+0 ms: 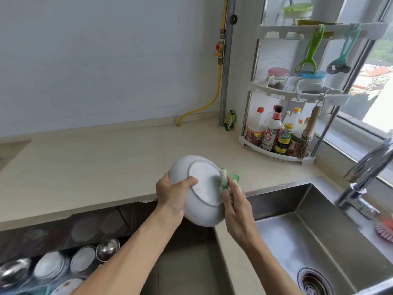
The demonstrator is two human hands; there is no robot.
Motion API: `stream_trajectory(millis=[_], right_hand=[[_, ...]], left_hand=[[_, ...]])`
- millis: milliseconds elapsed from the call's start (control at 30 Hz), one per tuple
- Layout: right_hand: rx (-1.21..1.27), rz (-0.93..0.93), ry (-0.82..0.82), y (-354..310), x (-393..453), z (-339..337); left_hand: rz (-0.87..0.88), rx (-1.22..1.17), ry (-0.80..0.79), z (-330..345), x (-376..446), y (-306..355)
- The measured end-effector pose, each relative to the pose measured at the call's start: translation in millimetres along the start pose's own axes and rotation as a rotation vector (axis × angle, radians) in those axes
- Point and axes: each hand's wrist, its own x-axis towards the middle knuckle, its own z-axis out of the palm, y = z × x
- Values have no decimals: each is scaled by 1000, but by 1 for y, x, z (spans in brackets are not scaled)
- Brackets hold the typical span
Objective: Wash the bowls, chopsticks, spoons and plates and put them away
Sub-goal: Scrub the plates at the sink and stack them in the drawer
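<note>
left hand grips upturned white bowl; right hand pinches green cloth against its base.

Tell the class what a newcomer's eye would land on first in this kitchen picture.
First, the round white ceramic bowl at centre, held bottom-up by the left hand while the right hand rubs a green-and-white cloth on its base. Next, the steel sink lower right and the bottle-filled corner rack behind.

The white ceramic bowl shows only its underside; its inside is hidden. The steel faucet is blurred, the pink brush cut by the right edge, and the bottle labels are unreadable.
</note>
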Motion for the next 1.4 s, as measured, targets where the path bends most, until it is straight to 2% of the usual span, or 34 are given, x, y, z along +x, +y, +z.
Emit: stream_trajectory(millis=[67, 167, 267, 400, 533, 633, 700, 800, 867, 933, 1067, 1167, 1233, 1300, 1400], right_hand=[[27, -51, -34, -15, -20, 39], [-12, -147, -92, -38, -40, 93], [-52, -181, -132, -56, -53, 136], [-37, -212, -211, -70, -73, 198], [-53, 21, -210, -70, -75, 249], [-101, 191, -322, -81, -71, 294], [-62, 411, -373, -86, -65, 315], [64, 690, -482, -89, -54, 339], [-16, 745, -632, -83, -52, 362], [-150, 752, -795, -75, -54, 386], [-387, 731, -982, -41, -61, 447], [-432, 729, -1041, -11, -75, 490], [-469, 739, -1073, 6, -86, 513], [-509, 722, -1105, 24, -97, 534], [-505, 747, -1093, 52, -111, 568]], left_hand=[[31, -51, 141, -20, 8, 2], [46, -12, 239, -59, 20, 4], [20, 14, 262, -105, 31, 2], [-40, 22, 214, -185, 51, 3], [42, 196, 179, -269, 61, 5], [160, 475, 97, -329, 71, -2], [270, 657, 41, -364, 74, -15], [472, 1057, -71, -408, 75, -38], [630, 1293, -198, -438, 83, -56], [661, 1459, -292, -463, 91, -74], [710, 1537, -388, -504, 105, -119], [599, 1488, -393, -537, 118, -158], [375, 1447, -377, -559, 124, -178], [79, 1385, -317, -582, 125, -196], [-301, 1119, -211, -614, 130, -222]])
